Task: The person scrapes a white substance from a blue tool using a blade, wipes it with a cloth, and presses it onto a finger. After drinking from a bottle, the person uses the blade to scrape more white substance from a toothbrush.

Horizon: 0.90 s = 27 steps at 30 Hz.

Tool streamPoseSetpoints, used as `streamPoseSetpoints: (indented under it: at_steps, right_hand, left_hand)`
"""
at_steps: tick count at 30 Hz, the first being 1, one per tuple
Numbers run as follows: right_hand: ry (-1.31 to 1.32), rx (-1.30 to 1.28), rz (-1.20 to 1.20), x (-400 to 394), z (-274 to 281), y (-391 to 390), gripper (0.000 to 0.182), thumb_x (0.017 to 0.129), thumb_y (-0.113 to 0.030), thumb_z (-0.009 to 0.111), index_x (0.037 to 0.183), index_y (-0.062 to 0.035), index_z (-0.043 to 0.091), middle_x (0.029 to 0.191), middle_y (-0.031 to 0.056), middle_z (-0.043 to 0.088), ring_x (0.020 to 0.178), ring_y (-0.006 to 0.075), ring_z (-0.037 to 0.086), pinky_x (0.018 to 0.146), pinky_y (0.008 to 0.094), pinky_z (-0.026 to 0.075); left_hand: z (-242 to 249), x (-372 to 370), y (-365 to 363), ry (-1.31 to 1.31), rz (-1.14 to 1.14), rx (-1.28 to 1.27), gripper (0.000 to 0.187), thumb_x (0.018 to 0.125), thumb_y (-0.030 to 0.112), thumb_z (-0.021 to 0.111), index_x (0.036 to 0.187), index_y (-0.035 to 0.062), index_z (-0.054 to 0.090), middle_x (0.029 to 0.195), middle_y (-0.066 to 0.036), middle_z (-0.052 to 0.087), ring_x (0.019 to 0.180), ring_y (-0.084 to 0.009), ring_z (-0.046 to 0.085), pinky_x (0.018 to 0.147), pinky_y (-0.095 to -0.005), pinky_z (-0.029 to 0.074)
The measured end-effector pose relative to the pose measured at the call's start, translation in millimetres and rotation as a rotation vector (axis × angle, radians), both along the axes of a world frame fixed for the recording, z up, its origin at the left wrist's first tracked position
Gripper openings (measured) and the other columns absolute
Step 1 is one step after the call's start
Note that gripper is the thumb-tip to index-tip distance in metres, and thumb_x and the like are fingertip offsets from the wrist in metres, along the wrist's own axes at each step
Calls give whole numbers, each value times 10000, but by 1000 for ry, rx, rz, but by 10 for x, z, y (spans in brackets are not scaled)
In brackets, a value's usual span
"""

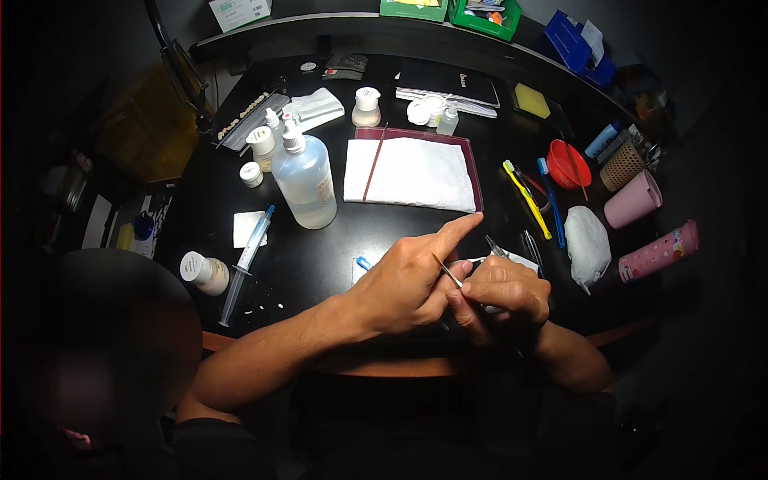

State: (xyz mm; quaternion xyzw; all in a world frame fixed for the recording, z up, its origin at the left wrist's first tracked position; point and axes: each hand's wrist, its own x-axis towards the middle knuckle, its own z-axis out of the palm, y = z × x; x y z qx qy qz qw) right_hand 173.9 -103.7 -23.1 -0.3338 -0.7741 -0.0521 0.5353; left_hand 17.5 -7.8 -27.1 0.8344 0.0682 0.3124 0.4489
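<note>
My right hand (506, 298) pinches a thin, fine-tipped brush (450, 274) between thumb and fingers. The brush's narrow dark tip points up and left, lying in front of the back of my left hand (412, 276). That hand has its index finger stretched out toward the upper right, while its thumb and other fingers are curled; anything inside them is hidden. Both hands are close together at the front of the black table. Just beyond the right hand, a metal instrument tip (495, 245) shows, partly covered. A blue-ended item (364, 263) pokes out behind the left wrist.
A white cloth (412, 174) with a brush (374, 164) lies on a dark red tray (470, 160). Left are a large clear bottle (304, 184), a syringe (246, 268) and a jar (206, 274). Right are toothbrushes (528, 200), a red bowl (569, 166) and a pink tumbler (658, 251).
</note>
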Motion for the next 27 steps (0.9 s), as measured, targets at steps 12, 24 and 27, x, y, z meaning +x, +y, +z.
streamPoseSetpoints:
  at_steps: [12, 24, 27]
  right_hand:
    - [22, -49, 99, -20, -16, -19, 214, 842, -10, 823, 995, -1, 674, 715, 79, 696, 578, 177, 660, 473, 287, 481]
    - [-25, -67, 180, -20, -11, -35, 204, 815, -15, 838, 969, 4, 705, 726, 85, 699, 566, 160, 643, 466, 273, 477]
    - [-21, -30, 141, -24, 4, -30, 254, 808, 36, 830, 999, -8, 668, 680, 71, 672, 534, 155, 629, 445, 271, 461]
  left_hand:
    - [-53, 5, 6, -15, -10, -32, 566, 976, 31, 624, 1518, -2, 462, 822, -159, 706, 730, -275, 719, 680, -380, 551]
    - [-35, 1, 41, -6, 102, 185, 411, 933, 60, 674, 1320, -61, 609, 838, -202, 694, 715, -358, 704, 644, -423, 556]
    - [-101, -29, 81, 24, 203, 413, 337, 875, 69, 708, 1205, 1, 693, 769, -133, 671, 652, -329, 683, 584, -417, 540]
